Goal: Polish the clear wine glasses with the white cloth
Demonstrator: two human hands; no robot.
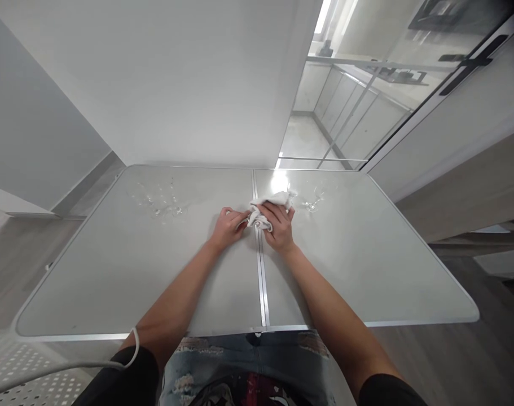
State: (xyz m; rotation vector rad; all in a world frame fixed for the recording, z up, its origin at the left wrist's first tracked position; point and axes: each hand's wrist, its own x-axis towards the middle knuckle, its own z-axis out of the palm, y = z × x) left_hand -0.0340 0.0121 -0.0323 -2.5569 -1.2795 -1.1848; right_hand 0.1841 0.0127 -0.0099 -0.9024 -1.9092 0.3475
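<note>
A crumpled white cloth (270,202) lies on the grey folding table (113,270), over its metal centre seam. My right hand (279,225) presses down on the cloth with fingers curled around it. My left hand (228,224) pinches the cloth's left end just beside the seam. Water droplets (161,204) are scattered on the table's far left half, and another wet patch (312,202) glistens just right of the cloth.
A white wall (176,84) stands right behind the table's far edge. A glass sliding door (350,113) lies at the back right. A white perforated surface (32,383) and a white cable (70,369) show at the lower left.
</note>
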